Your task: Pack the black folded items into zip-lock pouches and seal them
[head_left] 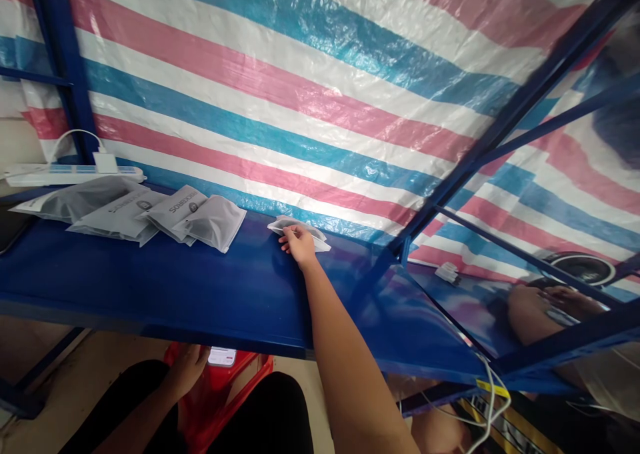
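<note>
My right hand (pixel 299 244) reaches across the blue shelf, its fingers closed on a small frosted plastic bag (pixel 321 242) lying against the striped sheet. Part of that bag is hidden behind the hand. Below the shelf's front edge, my left hand (pixel 190 367) is low beside a phone (pixel 221 356) with a lit screen, over a red plastic stool (pixel 240 381). The shelf edge hides most of its fingers. Several frosted zip bags with dark print overlap on the shelf's left side, among them the front bag (pixel 215 224).
A white power strip (pixel 75 174) with a plug and cable stands at the back left. Blue metal posts (pixel 445 187) frame the shelf (pixel 240 294). On the right, beyond the frame, are another person's arm (pixel 535 314) and a round black object (pixel 580 269). White cables (pixel 493 401) hang at lower right.
</note>
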The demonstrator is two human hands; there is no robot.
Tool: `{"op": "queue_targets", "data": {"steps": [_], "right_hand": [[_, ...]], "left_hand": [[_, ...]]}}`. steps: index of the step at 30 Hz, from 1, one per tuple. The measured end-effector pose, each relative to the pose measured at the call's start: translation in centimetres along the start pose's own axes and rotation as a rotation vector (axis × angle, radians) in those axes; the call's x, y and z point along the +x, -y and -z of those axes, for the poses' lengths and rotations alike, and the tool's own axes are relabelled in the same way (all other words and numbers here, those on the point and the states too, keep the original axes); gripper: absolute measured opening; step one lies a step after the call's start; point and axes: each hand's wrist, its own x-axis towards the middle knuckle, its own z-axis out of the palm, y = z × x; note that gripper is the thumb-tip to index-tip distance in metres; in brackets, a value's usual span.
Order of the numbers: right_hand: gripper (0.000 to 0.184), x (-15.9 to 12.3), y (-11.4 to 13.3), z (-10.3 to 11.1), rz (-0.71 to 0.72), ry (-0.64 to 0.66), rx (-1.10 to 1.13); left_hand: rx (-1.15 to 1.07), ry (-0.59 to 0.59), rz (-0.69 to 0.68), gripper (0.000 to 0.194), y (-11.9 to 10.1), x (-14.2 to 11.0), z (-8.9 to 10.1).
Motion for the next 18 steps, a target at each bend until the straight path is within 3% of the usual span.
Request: {"op": "queue_targets", "data": {"steps": [6, 9, 13, 18], "right_hand": [[0.021, 0.0, 0.0, 0.0, 0.008, 0.003, 0.009], [0.021, 0.0, -0.1, 0.0, 0.008, 0.005, 0.010], [0.021, 0.1, -0.2, 0.0, 0.007, 0.011, 0.011], [0.021, 0.0, -0.1, 0.1, 0.005, 0.012, 0.007]], "left_hand": [[0.006, 0.062, -0.035, 0.044, 0.4, -0.3, -0.4], [0.004, 0.068, 0.011, 0.040, 0.1, -0.1, -0.5], [0.008, 0.029, 0.123, 0.048, -1.5, 0.1, -0.1], [-0.081, 0.017, 0.098, 0.066, -3.9, -0.3, 1.4]]}}
